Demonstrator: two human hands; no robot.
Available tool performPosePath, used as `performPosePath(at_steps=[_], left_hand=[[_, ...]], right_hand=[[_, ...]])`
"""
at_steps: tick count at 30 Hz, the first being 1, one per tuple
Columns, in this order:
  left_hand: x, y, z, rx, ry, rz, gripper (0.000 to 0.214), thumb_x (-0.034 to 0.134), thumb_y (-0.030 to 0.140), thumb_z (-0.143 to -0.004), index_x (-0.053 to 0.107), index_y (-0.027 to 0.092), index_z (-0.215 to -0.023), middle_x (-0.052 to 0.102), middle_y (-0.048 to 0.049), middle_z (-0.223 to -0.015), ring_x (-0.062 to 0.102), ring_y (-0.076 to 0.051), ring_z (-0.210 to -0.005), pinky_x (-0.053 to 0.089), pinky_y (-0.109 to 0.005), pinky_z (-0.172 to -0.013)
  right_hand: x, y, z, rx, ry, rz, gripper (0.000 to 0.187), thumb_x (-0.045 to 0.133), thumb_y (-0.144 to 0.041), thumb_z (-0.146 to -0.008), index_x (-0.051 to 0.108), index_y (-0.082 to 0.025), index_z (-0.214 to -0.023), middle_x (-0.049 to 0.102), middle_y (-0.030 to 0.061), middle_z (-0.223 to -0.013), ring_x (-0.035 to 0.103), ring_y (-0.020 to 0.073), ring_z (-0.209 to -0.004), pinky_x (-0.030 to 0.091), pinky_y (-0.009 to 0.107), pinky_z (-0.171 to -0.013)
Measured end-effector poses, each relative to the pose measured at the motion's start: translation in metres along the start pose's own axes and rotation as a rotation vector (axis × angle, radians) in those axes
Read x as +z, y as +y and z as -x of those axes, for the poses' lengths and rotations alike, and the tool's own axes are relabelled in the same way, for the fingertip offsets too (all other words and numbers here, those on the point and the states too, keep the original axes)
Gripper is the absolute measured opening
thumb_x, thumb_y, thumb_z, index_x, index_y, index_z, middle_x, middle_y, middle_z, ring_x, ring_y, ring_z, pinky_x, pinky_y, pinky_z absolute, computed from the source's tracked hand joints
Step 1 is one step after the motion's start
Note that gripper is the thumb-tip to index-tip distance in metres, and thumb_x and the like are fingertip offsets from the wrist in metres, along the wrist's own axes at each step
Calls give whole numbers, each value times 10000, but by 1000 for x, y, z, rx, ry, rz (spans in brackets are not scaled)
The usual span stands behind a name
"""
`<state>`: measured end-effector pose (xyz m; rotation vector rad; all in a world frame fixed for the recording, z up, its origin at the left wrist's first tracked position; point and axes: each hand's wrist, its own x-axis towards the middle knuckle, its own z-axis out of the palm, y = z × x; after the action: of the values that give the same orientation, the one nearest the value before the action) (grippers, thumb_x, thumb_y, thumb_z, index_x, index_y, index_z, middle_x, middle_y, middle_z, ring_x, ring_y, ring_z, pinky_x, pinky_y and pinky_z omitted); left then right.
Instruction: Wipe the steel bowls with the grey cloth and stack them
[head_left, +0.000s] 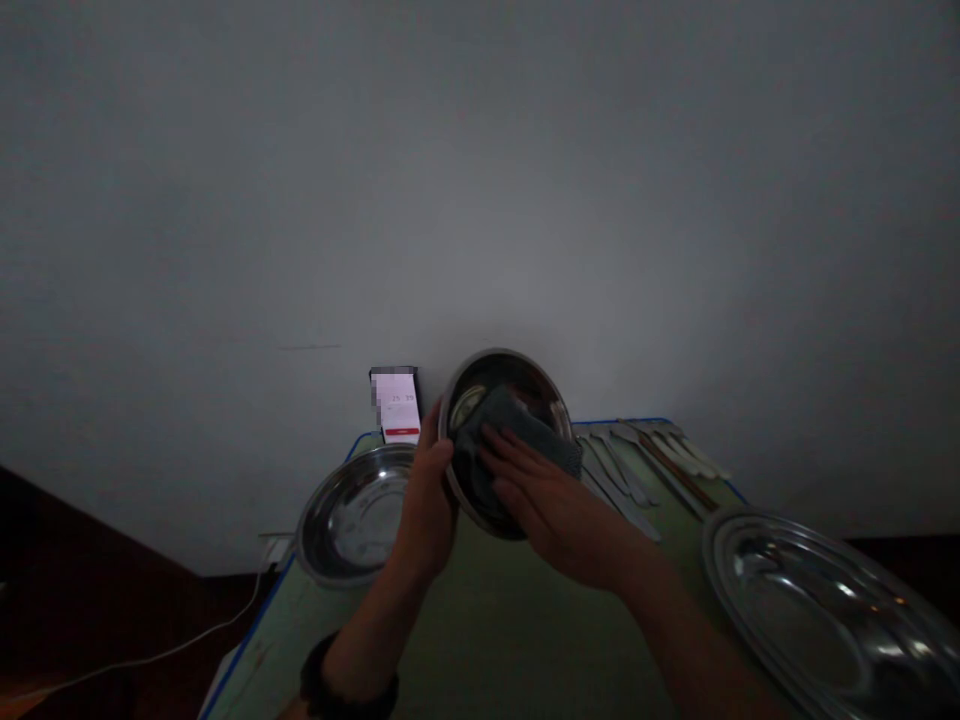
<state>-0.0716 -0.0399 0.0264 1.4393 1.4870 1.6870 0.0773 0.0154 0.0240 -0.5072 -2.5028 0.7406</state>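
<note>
A round stainless steel bowl (504, 362) is held up above the table, its inside tilted toward me. My left hand (430, 505) grips its left rim, thumb in front and fingers behind. Inside the bowl lies a dark grey-green cloth (536, 430), one end reaching over the right rim. My right hand (536, 505) presses this cloth against the inner wall with its fingers stretched close together. A dark band sits around my left wrist.
A steel basin (319, 540) stands at the left of the green table (510, 640). Behind it a lit phone (399, 402) leans upright near the wall. Spoons, chopsticks and other cutlery (630, 470) lie at the back right. An oval steel tray (795, 635) is at front right.
</note>
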Motion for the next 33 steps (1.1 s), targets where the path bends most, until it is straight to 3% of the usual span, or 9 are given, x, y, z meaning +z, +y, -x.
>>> performPosePath(at_steps=[3, 7, 11, 17, 20, 22, 25, 28, 33], left_hand=[[2, -3, 7, 52, 29, 100, 548, 413, 407, -878, 364, 222, -1391, 470, -81, -1453, 428, -253, -1329, 404, -391, -1052], [11, 3, 17, 30, -108, 83, 632, 521, 376, -828, 319, 254, -1414, 608, -84, -1298, 554, -244, -1198, 520, -346, -871], [16, 3, 17, -37, -164, 144, 669, 544, 332, -803, 315, 263, -1428, 656, -51, -1217, 605, -224, -1118, 512, -338, -890], [6, -4, 1, -220, 64, 190, 534, 312, 508, -902, 578, 165, -1213, 726, -63, -1039, 643, -258, -1042, 538, -379, -871], [-4, 0, -3, -220, 114, 61, 568, 313, 586, -898, 631, 161, -1099, 731, -66, -1001, 648, -264, -1030, 548, -377, -858], [-8, 1, -3, -136, 183, -105, 544, 332, 585, -906, 594, 185, -1167, 689, -68, -1144, 599, -259, -1138, 516, -374, -923], [-4, -1, 2, -80, 219, -197, 536, 306, 559, -933, 483, 226, -1314, 552, -75, -1371, 461, -250, -1313, 431, -394, -1036], [13, -9, 11, -126, 170, -49, 586, 352, 595, -911, 414, 242, -1375, 454, -76, -1468, 363, -242, -1384, 315, -410, -1128], [41, -19, 20, -179, 120, 272, 654, 434, 645, -859, 454, 231, -1366, 494, -74, -1442, 369, -248, -1380, 254, -401, -1159]], right_hand=[[10, 14, -2, 73, 142, 106, 541, 313, -349, -982, 254, -177, -1491, 142, 79, -1589, 102, 229, -1468, 187, 518, -1184], [22, 28, -7, 167, 322, 107, 585, 286, -318, -976, 137, -152, -1517, 59, 110, -1600, -14, 237, -1468, 114, 555, -1183], [23, 18, -10, 133, 278, -186, 617, 272, -399, -981, 58, -199, -1525, -28, 54, -1603, -99, 209, -1450, 37, 533, -1185], [5, -6, -5, -25, -41, -460, 510, 371, -334, -972, 308, -258, -1473, 361, 28, -1526, 283, 175, -1424, 247, 422, -1178], [3, -7, -8, -110, 3, -384, 404, 445, -226, -943, 519, -286, -1336, 573, 28, -1357, 503, 168, -1282, 381, 395, -1109], [8, -5, -10, -101, 71, -276, 347, 473, -188, -920, 605, -259, -1233, 626, 49, -1254, 568, 173, -1187, 430, 379, -1059], [21, -1, -13, 58, 208, -62, 391, 489, -214, -902, 553, -179, -1286, 536, 135, -1305, 500, 249, -1239, 396, 451, -1078], [30, 7, -15, 225, 363, 72, 573, 462, -256, -904, 346, -83, -1437, 346, 238, -1436, 312, 345, -1373, 283, 554, -1123], [26, 11, -17, 216, 452, -181, 586, 375, -285, -935, 243, -103, -1476, 226, 191, -1526, 217, 267, -1441, 199, 489, -1182]])
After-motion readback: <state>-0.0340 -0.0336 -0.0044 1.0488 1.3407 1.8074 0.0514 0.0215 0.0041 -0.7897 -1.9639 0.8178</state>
